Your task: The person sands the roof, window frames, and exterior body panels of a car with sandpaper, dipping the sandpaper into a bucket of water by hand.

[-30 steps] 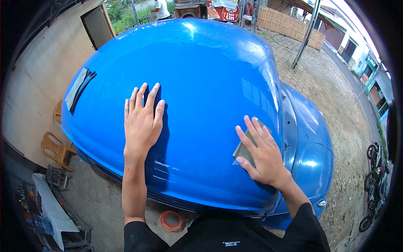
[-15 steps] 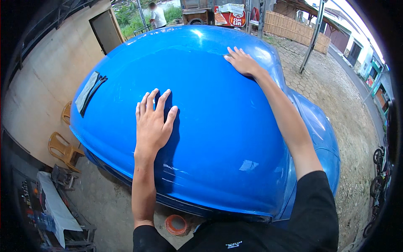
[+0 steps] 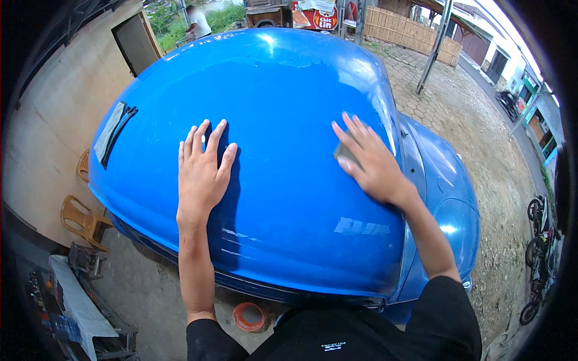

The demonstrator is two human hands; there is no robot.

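Note:
A glossy blue car roof (image 3: pixel 283 198) curves across the middle of the view, with wet-looking streaks and pale reflections on it. On its left-centre part my left hand (image 3: pixel 203 171) lies flat, fingers spread, holding nothing. Toward the windscreen side, my right hand (image 3: pixel 373 159) is slightly blurred and presses a small grey-green pad (image 3: pixel 348 153) against the paint. The pad shows between thumb and fingers; the rest of it is hidden under the palm. A folded grey cloth with a dark edge (image 3: pixel 114 133) rests on the roof's far left.
Below the roof's near edge an orange bucket (image 3: pixel 249 316) stands on the ground. Brown plastic chairs (image 3: pixel 84 219) stand by the wall at left, near a cluttered bench (image 3: pixel 78 304). A metal post (image 3: pixel 435 48) rises beyond the bonnet (image 3: pixel 448 198). Motorcycles (image 3: pixel 536 249) are parked at right; a person (image 3: pixel 198 24) is in the background.
My right hand has slid back from the far side of the roof toward me, and the pad under it now shows. My left hand stays on about the same spot. The view has shifted slightly.

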